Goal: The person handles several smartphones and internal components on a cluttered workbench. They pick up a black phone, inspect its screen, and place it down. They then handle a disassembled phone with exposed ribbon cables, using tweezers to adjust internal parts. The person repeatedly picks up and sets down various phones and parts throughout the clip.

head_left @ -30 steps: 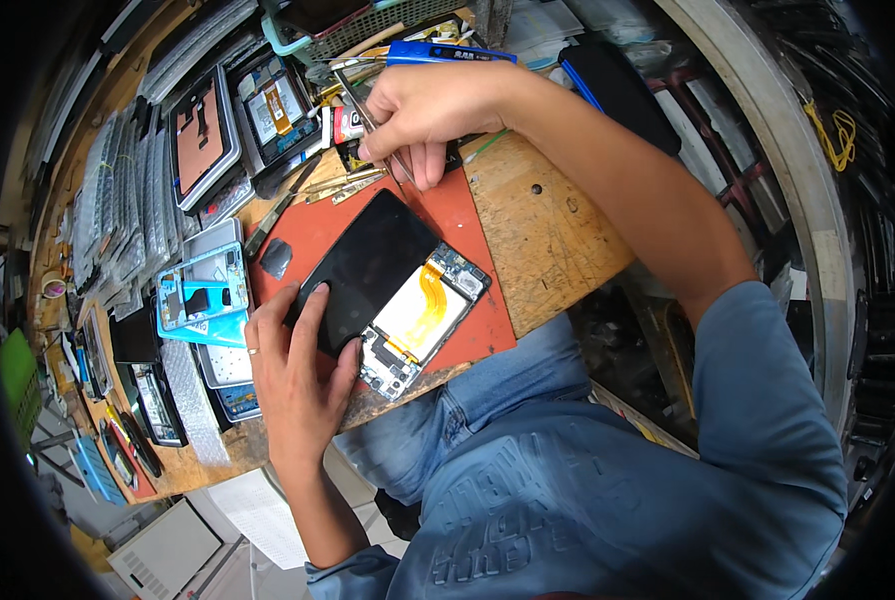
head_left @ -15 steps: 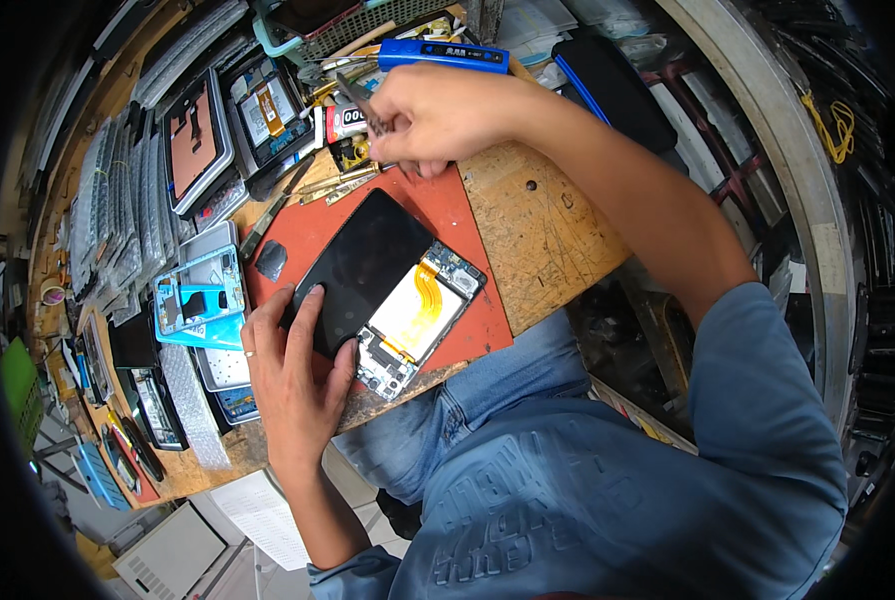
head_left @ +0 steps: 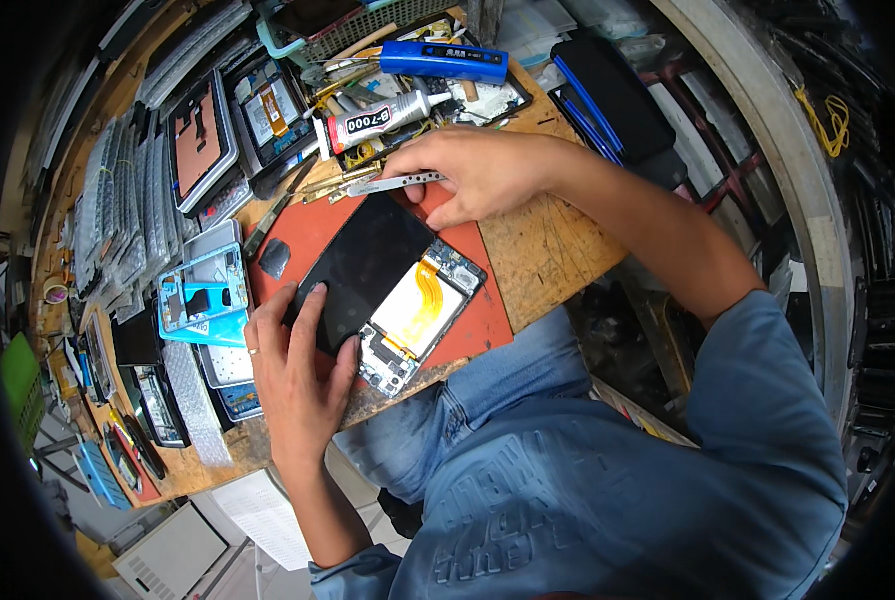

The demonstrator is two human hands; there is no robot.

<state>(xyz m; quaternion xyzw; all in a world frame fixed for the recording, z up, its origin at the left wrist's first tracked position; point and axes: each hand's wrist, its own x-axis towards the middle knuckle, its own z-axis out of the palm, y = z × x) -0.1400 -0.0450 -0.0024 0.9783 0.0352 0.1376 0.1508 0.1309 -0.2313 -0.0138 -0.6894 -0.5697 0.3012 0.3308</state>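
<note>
Black screen panel (head_left: 362, 268) lies on the red mat (head_left: 482, 310), half off the opened phone (head_left: 417, 315). Left hand (head_left: 292, 375) presses it flat; right hand (head_left: 477, 170) pinches tweezers (head_left: 392, 184). Next probably needs careful tweezer work.

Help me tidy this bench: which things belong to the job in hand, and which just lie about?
In hand: black screen panel, opened phone, tweezers, red mat, left hand, right hand.
Lying about: glue tube, blue tool, light-blue phone frame.

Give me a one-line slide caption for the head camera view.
Left hand steadies black phone screen on red mat; right hand holds metal tweezers.
</note>
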